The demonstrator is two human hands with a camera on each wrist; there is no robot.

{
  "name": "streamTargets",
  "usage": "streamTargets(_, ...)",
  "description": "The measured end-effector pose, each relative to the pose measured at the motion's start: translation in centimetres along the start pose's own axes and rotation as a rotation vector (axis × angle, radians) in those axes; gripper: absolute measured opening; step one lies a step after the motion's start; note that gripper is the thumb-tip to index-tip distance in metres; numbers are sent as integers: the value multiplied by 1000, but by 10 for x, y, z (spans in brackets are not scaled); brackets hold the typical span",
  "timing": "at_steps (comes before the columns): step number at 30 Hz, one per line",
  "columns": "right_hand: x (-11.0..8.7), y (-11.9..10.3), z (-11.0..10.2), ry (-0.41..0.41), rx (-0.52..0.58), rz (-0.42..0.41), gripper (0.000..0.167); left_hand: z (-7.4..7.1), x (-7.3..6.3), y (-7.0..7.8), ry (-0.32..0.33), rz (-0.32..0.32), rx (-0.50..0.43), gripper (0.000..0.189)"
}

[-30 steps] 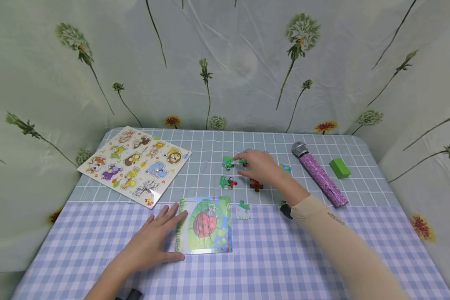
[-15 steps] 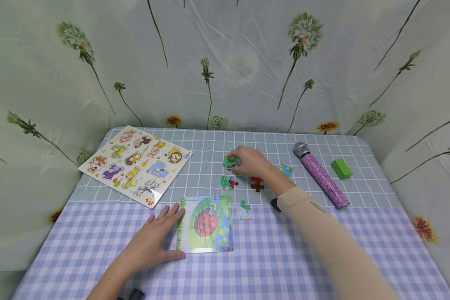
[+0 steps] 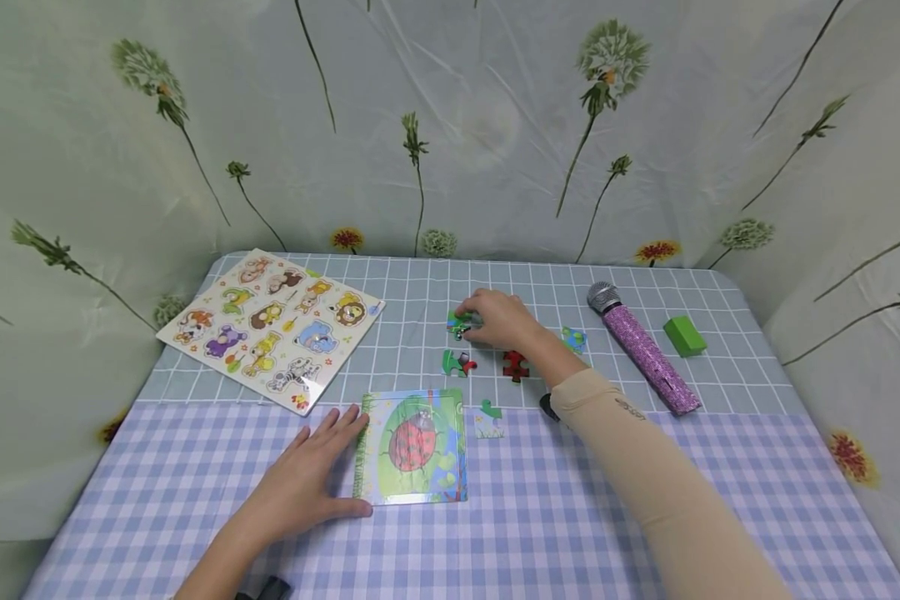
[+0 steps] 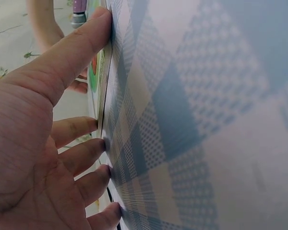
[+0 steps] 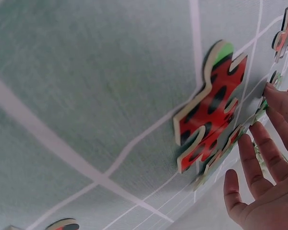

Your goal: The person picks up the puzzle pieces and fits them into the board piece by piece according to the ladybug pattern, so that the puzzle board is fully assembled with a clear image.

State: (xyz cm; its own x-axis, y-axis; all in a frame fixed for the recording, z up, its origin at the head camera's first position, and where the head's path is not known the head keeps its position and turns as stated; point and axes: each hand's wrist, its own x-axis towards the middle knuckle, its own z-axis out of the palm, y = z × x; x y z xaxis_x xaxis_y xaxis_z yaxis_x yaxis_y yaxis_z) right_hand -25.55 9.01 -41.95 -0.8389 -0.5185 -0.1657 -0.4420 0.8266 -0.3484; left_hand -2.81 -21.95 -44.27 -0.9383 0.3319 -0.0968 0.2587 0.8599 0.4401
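My left hand [image 3: 306,477] is spread at the left side of the ladybug puzzle board [image 3: 412,443], thumb near its lower corner. In the left wrist view, the fingertips [image 4: 102,143] rest along the edge of the board, close to the checked cloth. Farther back, my right hand [image 3: 501,320] pinches a green puzzle piece [image 3: 457,324] between thumb and forefinger. Its other fingers are extended in the right wrist view, beside a red black-spotted puzzle piece [image 5: 212,108]. A green-and-red piece [image 3: 459,363] lies in front of the right hand.
An animal puzzle board [image 3: 270,329] lies at the back left. On the right are a pink glittery microphone [image 3: 648,357] and a green block [image 3: 685,336]. A blue-green piece [image 3: 573,338] lies by the right forearm; a pale grassy piece [image 3: 489,423] lies beside the ladybug board.
My right hand has moved slightly left and away, and its thumb and forefinger have come onto the green puzzle piece. The left hand has stayed at the board.
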Motion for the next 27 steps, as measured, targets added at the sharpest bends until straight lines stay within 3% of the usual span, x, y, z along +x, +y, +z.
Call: streamTargets(27,6,5,3,10,21,1,40,2,0,-2,8,-4,0,118)
